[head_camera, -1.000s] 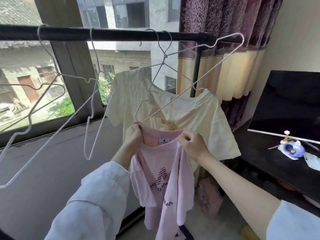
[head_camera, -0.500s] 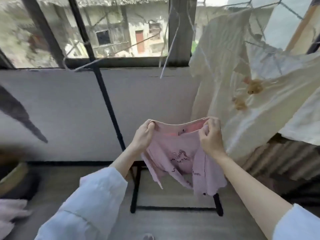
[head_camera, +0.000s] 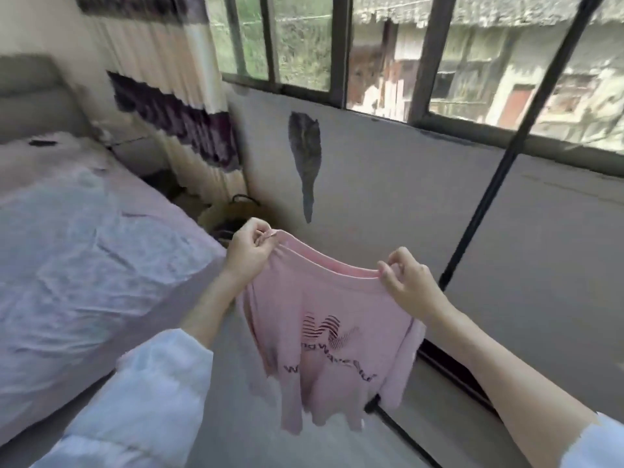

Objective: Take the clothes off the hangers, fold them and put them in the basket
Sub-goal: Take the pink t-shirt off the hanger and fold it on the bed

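Bedroom by a barred window (head_camera: 381,52), with a pale wall below it — that is the backdrop I am watching through the head camera. At the centre hangs a pink T-shirt (head_camera: 324,336), printed side toward me, off its hanger and held in the air by its shoulders. My left hand (head_camera: 248,255) pinches the left shoulder seam, fingers curled tight on the cloth; my right hand (head_camera: 410,285) pinches the right shoulder the same way, a little lower and nearer to me. The neckline sags between the two hands, and the shirt's long axis drops straight down from the fingers, hem hanging free above the floor. To the left, close beside the left arm, lies a bed (head_camera: 84,258) with a rumpled lilac sheet — I judge it the likely surface for folding, and the left hand is the nearer one to it. Beyond the left hand, at the foot of the striped curtain (head_camera: 175,106), something like a basket (head_camera: 236,214) shows, blurred and half hidden. A black rack pole (head_camera: 499,184) slants behind the right hand.
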`<act>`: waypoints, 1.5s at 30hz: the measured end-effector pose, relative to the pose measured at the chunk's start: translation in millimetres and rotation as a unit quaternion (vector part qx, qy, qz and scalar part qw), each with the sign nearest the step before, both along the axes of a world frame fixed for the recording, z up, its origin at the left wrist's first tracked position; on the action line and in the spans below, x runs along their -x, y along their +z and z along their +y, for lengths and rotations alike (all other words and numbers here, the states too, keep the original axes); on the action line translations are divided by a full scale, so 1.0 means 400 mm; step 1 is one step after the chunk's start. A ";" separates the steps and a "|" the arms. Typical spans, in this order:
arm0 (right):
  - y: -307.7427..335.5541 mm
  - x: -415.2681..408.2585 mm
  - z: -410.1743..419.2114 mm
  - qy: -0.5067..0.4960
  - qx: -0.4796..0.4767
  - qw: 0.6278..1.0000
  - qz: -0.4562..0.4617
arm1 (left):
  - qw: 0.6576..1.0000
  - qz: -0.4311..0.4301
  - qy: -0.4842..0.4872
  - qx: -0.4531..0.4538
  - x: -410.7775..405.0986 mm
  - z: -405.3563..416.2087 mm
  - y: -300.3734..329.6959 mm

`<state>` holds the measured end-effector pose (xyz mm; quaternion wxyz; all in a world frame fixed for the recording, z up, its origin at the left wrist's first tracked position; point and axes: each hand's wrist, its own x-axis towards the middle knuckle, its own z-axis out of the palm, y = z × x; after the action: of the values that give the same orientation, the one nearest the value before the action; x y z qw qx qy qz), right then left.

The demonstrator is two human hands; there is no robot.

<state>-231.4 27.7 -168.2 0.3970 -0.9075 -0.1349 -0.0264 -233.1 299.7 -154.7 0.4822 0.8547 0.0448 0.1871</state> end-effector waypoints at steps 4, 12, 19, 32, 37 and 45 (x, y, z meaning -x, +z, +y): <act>0.029 -0.081 0.306 0.175 0.072 0.981 0.042 | 0.995 0.000 0.099 0.012 0.047 0.346 0.005; 0.016 -0.250 0.865 0.223 0.124 0.966 0.033 | 0.979 -0.015 0.205 -0.014 0.085 0.853 0.015; -0.004 -0.360 1.248 0.188 0.034 0.978 -0.079 | 0.966 0.020 0.243 -0.091 0.141 1.164 0.014; 0.009 -0.749 1.895 0.285 0.010 0.952 -0.109 | 0.861 0.104 0.477 -0.146 -0.091 1.662 -0.023; 0.028 -0.875 2.128 0.331 0.076 0.929 -0.150 | 0.815 0.102 0.556 -0.130 -0.192 1.833 -0.028; 0.009 -1.061 2.556 0.297 0.070 0.931 -0.199 | 0.785 0.059 0.607 -0.114 -0.408 2.237 -0.048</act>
<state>193.0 1050.0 -164.5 0.2873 -0.8276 -0.4759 -0.0774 -70.0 1194.4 -174.1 0.1648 0.7095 0.5609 0.3936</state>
